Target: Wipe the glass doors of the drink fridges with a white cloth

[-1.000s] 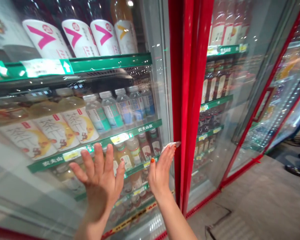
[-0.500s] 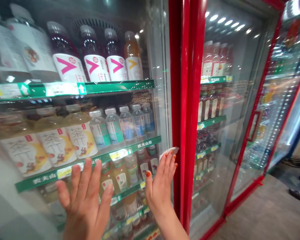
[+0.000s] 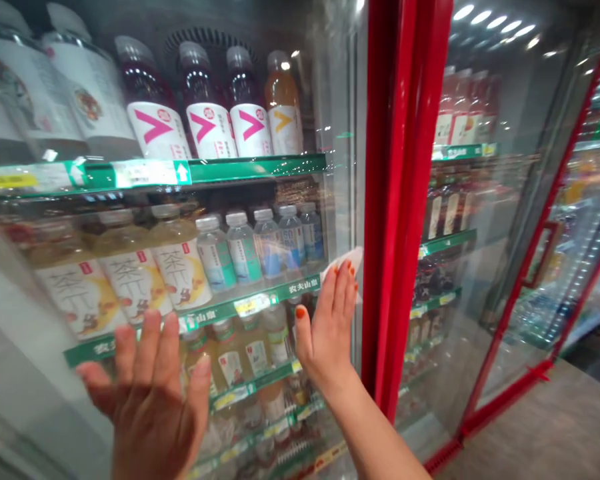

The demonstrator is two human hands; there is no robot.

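Note:
My left hand (image 3: 147, 393) is spread, its palm toward the glass door (image 3: 341, 207) of a drinks fridge, low on the left; whether it touches the glass I cannot tell. Farther right, my right hand (image 3: 330, 327), with orange nails, lies nearly flat over a thin white tissue (image 3: 353, 263). Its fingers press the tissue to the glass near the door's red frame (image 3: 393, 200). The tissue sticks out past the fingertips, and the rest is hidden beneath them.
Behind the glass, several shelves with green label strips (image 3: 260, 165) hold purple-drink bottles (image 3: 207, 110), tea bottles (image 3: 180, 260) and small blue-labelled bottles (image 3: 265, 247). A second red-framed fridge door (image 3: 545, 233) stands to the right above the grey floor (image 3: 535, 427).
My right hand and the tissue have slid up the glass beside the frame. My left hand has shifted left and slightly down. The view has swung a little, moving the fridge rightward.

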